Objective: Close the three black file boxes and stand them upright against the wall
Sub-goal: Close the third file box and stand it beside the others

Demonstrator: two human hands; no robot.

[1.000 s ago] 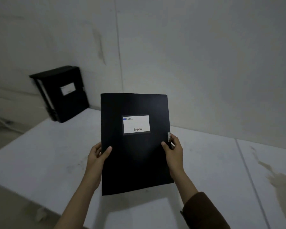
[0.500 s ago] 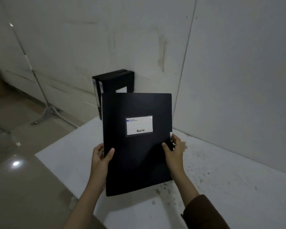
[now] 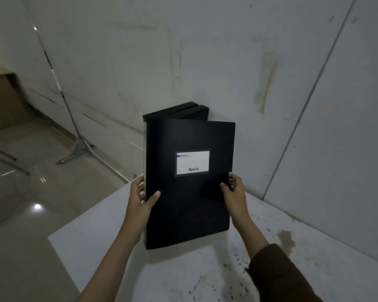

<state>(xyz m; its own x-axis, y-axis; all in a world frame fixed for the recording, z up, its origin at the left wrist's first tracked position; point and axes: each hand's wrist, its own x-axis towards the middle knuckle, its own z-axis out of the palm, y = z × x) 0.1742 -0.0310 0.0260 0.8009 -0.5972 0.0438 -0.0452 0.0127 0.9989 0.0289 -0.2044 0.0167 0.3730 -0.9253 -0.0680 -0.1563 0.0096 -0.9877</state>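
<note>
- The left hand [image 3: 140, 199] is bare, with no ring, watch or glove showing on it.
- The left forearm [image 3: 116, 253] is uncovered from the wrist down to the bottom edge of the view; no cuff shows anywhere along it.
- The right hand [image 3: 236, 192] is bare too, its nails short and plain.
- The right wrist is uncovered for a stretch above a sleeve [image 3: 279, 277].
- That sleeve is dark brown, of thick, soft-looking cloth, with a plain rounded cuff edge, and no buttons or markings are visible.
</note>
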